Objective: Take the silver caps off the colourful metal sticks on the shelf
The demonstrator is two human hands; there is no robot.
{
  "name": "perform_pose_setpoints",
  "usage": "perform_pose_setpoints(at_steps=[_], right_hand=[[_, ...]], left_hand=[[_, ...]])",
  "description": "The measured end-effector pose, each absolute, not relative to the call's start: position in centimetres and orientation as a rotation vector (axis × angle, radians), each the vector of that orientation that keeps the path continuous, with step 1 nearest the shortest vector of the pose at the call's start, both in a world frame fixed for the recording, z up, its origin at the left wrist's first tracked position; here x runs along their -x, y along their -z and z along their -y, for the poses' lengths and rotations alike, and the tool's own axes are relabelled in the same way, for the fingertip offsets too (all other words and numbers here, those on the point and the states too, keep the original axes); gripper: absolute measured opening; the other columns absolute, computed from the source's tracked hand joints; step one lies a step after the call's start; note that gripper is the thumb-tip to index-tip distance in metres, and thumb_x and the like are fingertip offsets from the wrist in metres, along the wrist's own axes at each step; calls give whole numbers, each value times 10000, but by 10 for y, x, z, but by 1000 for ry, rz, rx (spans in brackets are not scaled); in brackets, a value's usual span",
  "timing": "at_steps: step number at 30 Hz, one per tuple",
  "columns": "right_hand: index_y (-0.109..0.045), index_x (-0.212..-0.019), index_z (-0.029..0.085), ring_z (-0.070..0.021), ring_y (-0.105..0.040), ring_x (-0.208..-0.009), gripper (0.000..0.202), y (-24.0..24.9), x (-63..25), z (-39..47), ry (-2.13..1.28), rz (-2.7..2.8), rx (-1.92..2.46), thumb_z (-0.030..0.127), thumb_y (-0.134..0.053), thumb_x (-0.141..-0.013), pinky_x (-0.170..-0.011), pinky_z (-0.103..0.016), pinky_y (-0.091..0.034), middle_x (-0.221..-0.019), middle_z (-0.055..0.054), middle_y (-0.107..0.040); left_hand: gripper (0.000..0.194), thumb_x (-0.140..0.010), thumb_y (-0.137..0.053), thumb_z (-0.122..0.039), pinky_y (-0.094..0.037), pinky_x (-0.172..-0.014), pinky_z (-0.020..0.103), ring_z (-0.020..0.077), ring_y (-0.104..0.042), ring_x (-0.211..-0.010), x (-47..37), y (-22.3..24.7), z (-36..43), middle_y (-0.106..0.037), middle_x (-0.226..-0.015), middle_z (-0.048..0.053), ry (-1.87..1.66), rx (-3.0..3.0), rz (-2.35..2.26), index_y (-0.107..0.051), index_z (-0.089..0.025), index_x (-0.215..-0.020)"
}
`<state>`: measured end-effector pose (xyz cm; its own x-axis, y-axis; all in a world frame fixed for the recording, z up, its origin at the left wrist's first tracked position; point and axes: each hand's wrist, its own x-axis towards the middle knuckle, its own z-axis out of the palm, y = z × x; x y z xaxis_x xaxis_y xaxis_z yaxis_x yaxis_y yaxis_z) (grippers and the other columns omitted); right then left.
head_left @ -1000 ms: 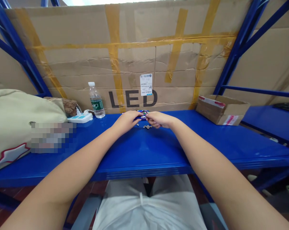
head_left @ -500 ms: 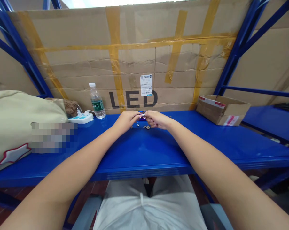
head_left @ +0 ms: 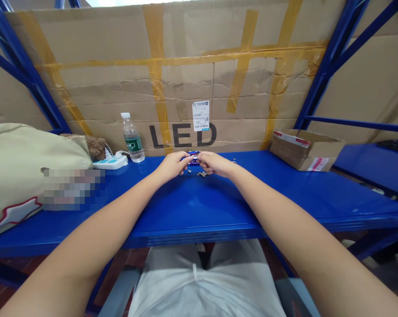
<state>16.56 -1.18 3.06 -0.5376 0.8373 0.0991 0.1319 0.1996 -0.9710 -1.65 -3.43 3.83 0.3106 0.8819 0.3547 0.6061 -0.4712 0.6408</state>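
My left hand [head_left: 170, 167] and my right hand [head_left: 216, 164] meet over the far part of the blue table. Both are closed, fingertips pinching at a small shiny metallic piece [head_left: 194, 157] with purple and silver glints. Its exact kind is too small to make out, and my fingers cover its ends. Just on the near side of my hands lies a cluster of small silver metal parts [head_left: 203, 174]. One separate silver part [head_left: 189, 171] sits left of that cluster, close to my left fingers.
A water bottle [head_left: 133, 140] and a white power strip [head_left: 111, 162] stand at the back left, beside a large pale bag [head_left: 30, 154]. An open cardboard box [head_left: 293, 152] is at the back right. A taped cardboard sheet [head_left: 186, 92] rises behind the blue table [head_left: 199, 211].
My fingers have shifted slightly around the shiny piece, and my left fingertips are more curled. The view has tilted a little; the table items have stayed put.
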Motion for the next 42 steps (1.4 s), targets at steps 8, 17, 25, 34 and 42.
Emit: perform_pose_setpoints(at_steps=[8,17,25,34,42], right_hand=[[-383,-732,199,-74,-315,-422,200,-35,-166,14,-1141,1922,998,215,-365,-930,-402,-202,-266,-545,57,-366],[-374,-743,205,-80,-325,-427,181,-38,-167,16,-1054,1992,1016,220,-354,-922,-432,-211,-286,-553,59,-383],[-488,-640,170,-156,-482,-691,199,-40,-188,0,-381,2372,1328,214,-452,-831,-597,-260,-327,-751,-51,-577],[-558,-680,179,-153,-490,-595,174,-44,-199,0,-375,2435,1559,288,-515,-809,-543,-270,-318,-660,-48,-569],[-607,-747,173,-162,-515,-685,189,-42,-180,12,-182,2610,1268,273,-484,-849,-584,-269,-327,-803,-68,-631]], left_hand=[[353,-876,-457,-503,-350,-464,220,89,-467,-448,14,-34,33,-530,-588,-23,-918,-2013,-1253,-551,-167,-823],[474,-926,-298,-536,-273,-407,215,83,-337,-383,11,-32,33,-381,-479,-46,-878,-1821,-1215,-555,-166,-778],[265,-826,-542,-432,-381,-617,253,172,-574,-708,21,-25,27,-671,-790,18,-424,-2648,-1359,-683,-208,-836],[247,-863,-502,-357,-429,-798,289,214,-605,-949,26,-30,23,-684,-1053,37,-333,-2846,-1452,-675,-237,-992],[290,-850,-493,-334,-446,-800,276,217,-605,-964,70,-54,14,-675,-1076,68,-250,-2672,-1757,-638,-188,-1054]])
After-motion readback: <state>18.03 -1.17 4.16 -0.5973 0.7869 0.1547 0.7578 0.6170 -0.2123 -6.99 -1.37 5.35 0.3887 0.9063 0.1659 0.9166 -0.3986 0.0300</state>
